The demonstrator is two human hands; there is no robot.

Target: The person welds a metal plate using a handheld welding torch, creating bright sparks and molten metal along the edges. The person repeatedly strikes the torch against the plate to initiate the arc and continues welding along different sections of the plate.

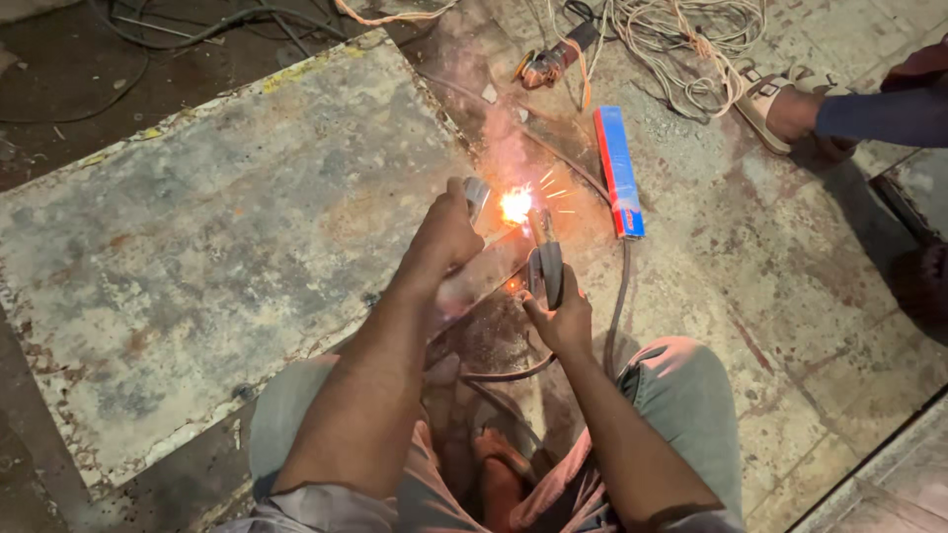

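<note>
I squat on the floor at the corner of a large rusty metal sheet (227,227). My right hand (561,321) grips a welding electrode holder (544,259) whose tip meets a bright arc with sparks (515,204) at the sheet's edge. My left hand (444,232) is closed around a small grey metal piece (477,193), holding it right beside the arc. A dark cable (617,306) runs from the holder back past my knee.
A long blue and red box (619,168) lies on the tiled floor just right of the arc. An angle grinder (548,61) and tangled cords (681,39) lie beyond. Another person's sandalled foot (785,104) rests at the upper right.
</note>
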